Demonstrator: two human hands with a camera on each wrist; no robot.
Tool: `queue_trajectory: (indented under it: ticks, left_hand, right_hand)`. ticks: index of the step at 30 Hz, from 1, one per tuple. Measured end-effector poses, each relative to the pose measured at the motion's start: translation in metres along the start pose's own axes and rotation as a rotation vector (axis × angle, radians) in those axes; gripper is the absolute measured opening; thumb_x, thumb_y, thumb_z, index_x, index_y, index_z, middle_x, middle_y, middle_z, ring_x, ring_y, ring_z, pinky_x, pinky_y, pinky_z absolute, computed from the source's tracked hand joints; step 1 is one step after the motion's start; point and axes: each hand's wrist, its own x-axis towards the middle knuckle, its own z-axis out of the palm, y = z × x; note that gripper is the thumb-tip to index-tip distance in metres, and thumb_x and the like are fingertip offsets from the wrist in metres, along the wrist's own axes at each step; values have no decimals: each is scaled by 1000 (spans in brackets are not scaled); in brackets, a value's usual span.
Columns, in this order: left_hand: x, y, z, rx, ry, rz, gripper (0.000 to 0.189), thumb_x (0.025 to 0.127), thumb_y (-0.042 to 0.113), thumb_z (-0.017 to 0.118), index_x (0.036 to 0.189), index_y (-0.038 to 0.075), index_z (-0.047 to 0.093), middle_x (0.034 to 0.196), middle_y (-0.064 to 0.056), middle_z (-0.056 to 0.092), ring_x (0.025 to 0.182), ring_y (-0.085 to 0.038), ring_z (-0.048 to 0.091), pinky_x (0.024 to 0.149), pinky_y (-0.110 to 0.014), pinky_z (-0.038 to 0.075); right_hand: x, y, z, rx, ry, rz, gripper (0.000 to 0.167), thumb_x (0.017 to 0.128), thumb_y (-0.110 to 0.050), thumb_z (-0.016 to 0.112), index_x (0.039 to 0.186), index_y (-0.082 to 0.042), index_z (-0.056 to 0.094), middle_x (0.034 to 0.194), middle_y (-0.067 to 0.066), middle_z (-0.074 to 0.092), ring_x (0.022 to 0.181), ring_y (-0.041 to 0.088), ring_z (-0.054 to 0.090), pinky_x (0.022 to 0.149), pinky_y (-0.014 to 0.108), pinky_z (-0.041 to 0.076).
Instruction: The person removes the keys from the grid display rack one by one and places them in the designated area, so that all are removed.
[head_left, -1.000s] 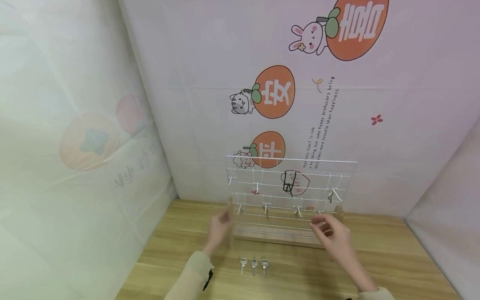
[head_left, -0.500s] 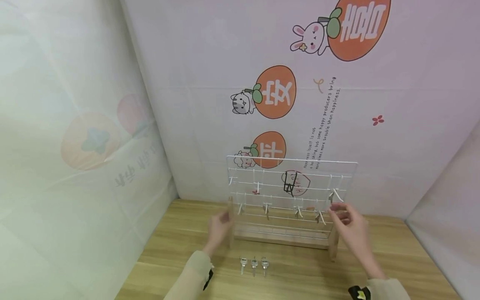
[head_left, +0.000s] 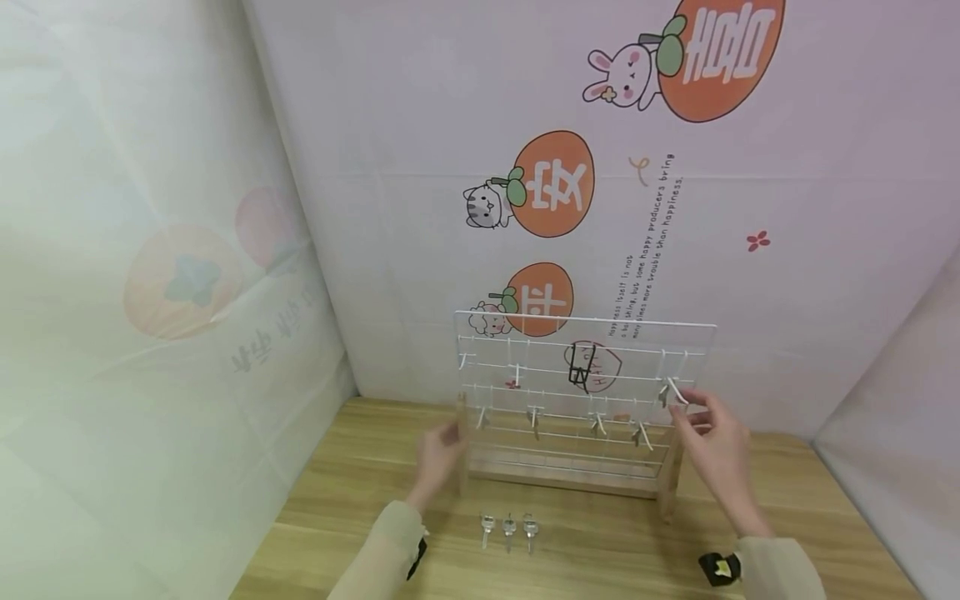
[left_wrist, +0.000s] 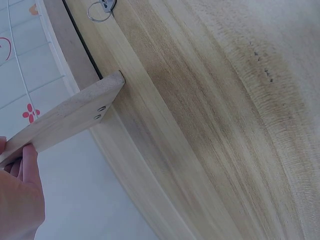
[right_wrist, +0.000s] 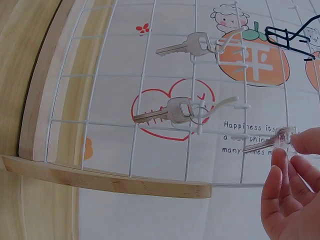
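Note:
A white wire grid rack (head_left: 585,319) in a wooden stand (head_left: 562,481) holds several white hooks with keys on the table. My left hand (head_left: 437,457) grips the stand's left wooden upright (left_wrist: 70,115), its fingers partly hidden behind the wood. At the upper right hook, my right hand (head_left: 716,435) has thumb and fingertips at the head of a hanging key (right_wrist: 284,137), pinching it. Below that, one key (right_wrist: 177,111) hangs on the lower right hook and another key (right_wrist: 195,46) on the hook beside it.
Three keys lie in a row in front of the stand: a left key (head_left: 487,529), a middle key (head_left: 509,531) and a right key (head_left: 531,531). A black hook (head_left: 579,367) sits mid-grid. A printed cloth (head_left: 420,250) rises behind the table.
My right hand has moved right and up from the lower right hook, where a key now shows hanging, to the key on the upper right hook. My left hand stays on the upright.

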Motion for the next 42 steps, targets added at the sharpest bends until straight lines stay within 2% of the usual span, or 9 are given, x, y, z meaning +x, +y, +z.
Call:
queue_trajectory:
  ticks: [4,11,15,22,29,38,42]
  left_hand:
    - [1,-2,1,13,5,10,41,85,5,72,124,-2,64,116,-22,72,105,-35,70,90,-43,61]
    - [1,-1,1,16,14,2,41,85,6,72,125,-1,64,117,-22,71,106,-35,70,91,-44,61]
    - [0,-1,1,33,15,7,43,84,6,73,126,-1,63,117,-22,71,106,-35,70,90,-43,61]
    - [0,-1,1,22,5,-26,42,85,5,71,126,1,64,118,-20,71,107,-33,70,91,-42,61]
    - [0,-2,1,21,-8,5,42,86,4,70,127,-2,62,119,-22,70,108,-35,69,90,-42,61]
    - [0,-1,0,-2,-15,-25,42,87,6,70,128,-1,62,120,-21,70,109,-34,69,93,-42,61]
    - [0,-2,0,-9,-21,-15,44,87,5,70,129,-1,61,122,-22,69,110,-35,68,93,-42,60]
  right_hand:
    - [2,1,0,-11,4,1,29,89,-10,71,116,0,66,111,20,71,67,-20,48,58,0,45]
    - [6,1,1,-31,-22,-21,29,90,-12,70,118,-1,66,105,21,73,68,-19,48,58,0,45]
    - [7,1,1,-22,-35,-20,29,91,-12,69,118,-1,65,107,21,73,68,-19,48,59,0,45]
    - [8,0,2,-17,-46,-24,29,92,-13,68,118,0,64,110,21,72,69,-19,49,60,0,45]
    - [9,-2,3,-6,-42,-34,29,92,-12,69,116,1,64,107,22,73,68,-17,50,60,0,46]
    - [8,-2,4,8,-50,-42,27,91,-10,69,116,0,65,105,21,74,67,-17,52,61,1,47]
    - [8,-2,4,2,-64,-33,27,92,-11,69,116,0,65,104,21,74,68,-16,52,60,1,47]
